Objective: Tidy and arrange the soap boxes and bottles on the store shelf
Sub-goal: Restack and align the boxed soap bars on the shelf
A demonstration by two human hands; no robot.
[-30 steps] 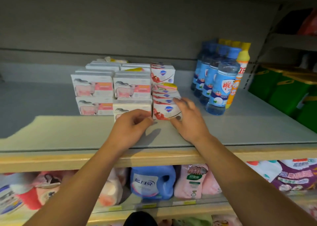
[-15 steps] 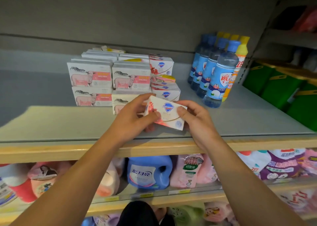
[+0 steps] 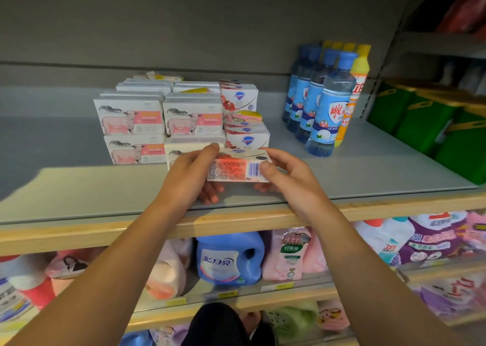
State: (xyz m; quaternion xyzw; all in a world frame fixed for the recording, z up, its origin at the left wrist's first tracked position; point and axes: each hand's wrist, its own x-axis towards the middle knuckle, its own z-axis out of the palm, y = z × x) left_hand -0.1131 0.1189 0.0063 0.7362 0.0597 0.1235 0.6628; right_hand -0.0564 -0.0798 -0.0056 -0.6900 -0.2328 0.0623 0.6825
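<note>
A soap box [image 3: 238, 168] is pinched between the left hand [image 3: 188, 176] at 9 o'clock and the right hand [image 3: 292, 185] at 3 o'clock, above the shelf [image 3: 79, 185]; stacked boxes [image 3: 160, 120] are seen at 12 o'clock.

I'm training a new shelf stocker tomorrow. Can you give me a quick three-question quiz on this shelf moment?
1. True or false: both hands hold the soap box off the shelf.
2. Which face of that box is toward the camera: A) shield logo, B) barcode, C) sheep picture?
3. What colour are the caps of the front bottles?

Key: 1. True: left hand and right hand grip its ends. 2. B. 3. Blue.
</note>
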